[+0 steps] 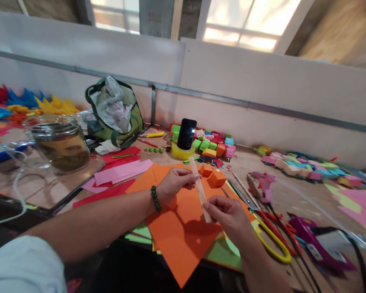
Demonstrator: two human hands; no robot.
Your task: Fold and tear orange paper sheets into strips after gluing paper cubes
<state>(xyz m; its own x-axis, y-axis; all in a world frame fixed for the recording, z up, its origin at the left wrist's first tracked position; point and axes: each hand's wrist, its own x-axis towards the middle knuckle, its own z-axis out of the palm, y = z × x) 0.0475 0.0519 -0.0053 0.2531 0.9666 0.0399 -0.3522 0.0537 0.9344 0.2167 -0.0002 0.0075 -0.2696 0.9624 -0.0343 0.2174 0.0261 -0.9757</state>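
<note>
Between my two hands is a narrow pale strip (199, 189), tilted, over orange paper sheets (177, 232). My left hand (177, 183), with a green bead bracelet at the wrist, pinches the strip near its upper part. Lower down, my right hand (225, 211) grips the strip close to its bottom end between thumb and fingers. Whether the strip is paper or thin wood I cannot tell. Just beyond my hands, small folded orange paper boxes (217, 178) rest on the orange paper.
Scissors with yellow handles (273, 240), a pink glue gun (264, 183) and a purple glue gun (319, 244) with cords lie at right. A phone (187, 134) stands in a yellow tape roll (183, 152). A glass jar (59, 142) and a green bag (117, 112) stand left.
</note>
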